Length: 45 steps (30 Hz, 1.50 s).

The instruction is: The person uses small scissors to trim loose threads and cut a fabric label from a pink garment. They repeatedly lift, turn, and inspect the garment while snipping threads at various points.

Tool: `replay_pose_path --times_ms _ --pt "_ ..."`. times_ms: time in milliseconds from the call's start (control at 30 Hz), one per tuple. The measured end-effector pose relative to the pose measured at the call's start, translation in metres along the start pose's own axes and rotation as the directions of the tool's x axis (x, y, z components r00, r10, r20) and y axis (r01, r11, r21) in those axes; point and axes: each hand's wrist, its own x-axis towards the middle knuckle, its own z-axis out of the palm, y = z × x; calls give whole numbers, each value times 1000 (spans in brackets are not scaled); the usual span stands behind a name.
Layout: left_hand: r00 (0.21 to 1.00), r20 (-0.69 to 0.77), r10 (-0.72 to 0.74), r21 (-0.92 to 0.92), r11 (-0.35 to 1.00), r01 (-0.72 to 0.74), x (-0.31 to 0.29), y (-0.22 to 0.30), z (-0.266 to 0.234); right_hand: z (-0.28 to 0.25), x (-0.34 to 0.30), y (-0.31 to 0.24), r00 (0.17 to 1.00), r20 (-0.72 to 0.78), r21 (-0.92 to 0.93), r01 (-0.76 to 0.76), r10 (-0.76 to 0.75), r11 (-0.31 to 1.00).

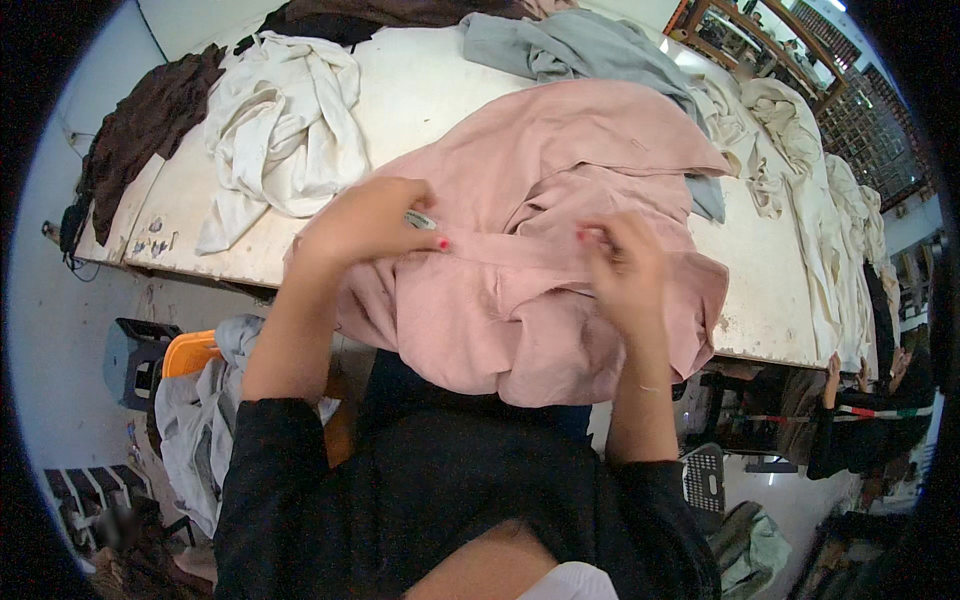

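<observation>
A pink cloth garment [570, 130] lies bunched over the table's near edge and hangs down in front of me. My left hand [375, 222] is closed on its left part, the thumb along a flat band of the cloth. By that thumb shows a small grey-green piece [419, 220] with pale marks; I cannot tell whether it is a label or a tool. Over the right end of the band, my right hand [628, 262] is curled with fingertips drawn together. It is slightly blurred, and what it pinches, if anything, cannot be made out.
On the white table [410, 80] lie a white garment [290, 120], dark brown cloth [150, 130], grey cloth [560, 45] and cream garments [790, 130]. Below left, an orange bin [190, 352] holds grey cloth. Another person [880, 420] is at the far right.
</observation>
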Motion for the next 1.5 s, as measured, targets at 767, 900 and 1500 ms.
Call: replay_pose_path --times_ms 767,900,1500 --pt "971 -4 241 -615 765 -192 -2 35 28 38 14 -6 848 525 362 -304 77 881" --pt "949 96 300 -654 738 -168 -9 40 6 27 13 -5 825 511 266 -421 243 867" --pt "955 -297 16 -387 912 -136 -12 55 22 15 -9 -48 996 91 0 -15 15 1000"
